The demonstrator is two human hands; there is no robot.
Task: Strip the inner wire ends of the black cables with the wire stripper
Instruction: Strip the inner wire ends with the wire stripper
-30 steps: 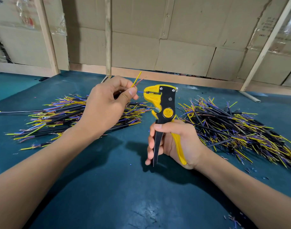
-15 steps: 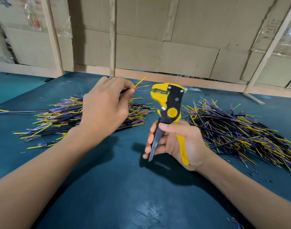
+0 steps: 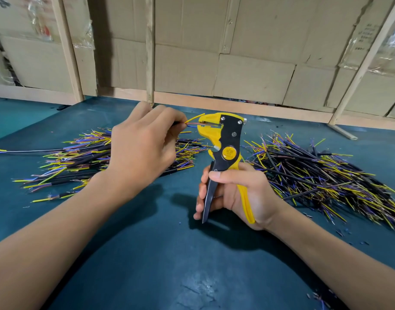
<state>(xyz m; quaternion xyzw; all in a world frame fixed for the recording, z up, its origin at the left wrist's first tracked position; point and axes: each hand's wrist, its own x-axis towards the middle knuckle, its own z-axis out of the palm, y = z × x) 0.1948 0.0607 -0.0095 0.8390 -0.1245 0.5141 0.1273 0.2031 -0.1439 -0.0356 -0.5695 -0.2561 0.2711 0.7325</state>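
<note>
My right hand (image 3: pixel 239 193) grips the handles of a yellow and black wire stripper (image 3: pixel 223 148), held upright above the table with its jaws pointing left. My left hand (image 3: pixel 142 146) pinches a black cable whose thin inner wires (image 3: pixel 193 124) stick out toward the jaws. A reddish wire and a blue wire reach into the stripper's mouth, while a yellow one bends up over the jaw. Most of the cable's black sheath is hidden behind my fingers.
A pile of black cables with coloured wire ends (image 3: pixel 84 157) lies on the left of the teal table (image 3: pixel 147 253). A bigger pile (image 3: pixel 326 175) lies on the right. Small insulation scraps (image 3: pixel 342 232) dot the mat. Cardboard boxes and wooden posts (image 3: pixel 150 50) stand behind.
My left hand has brought the cable's wire ends rightward into the stripper's jaws. The stripper stays upright in my right hand, its handles drawn a little closer together.
</note>
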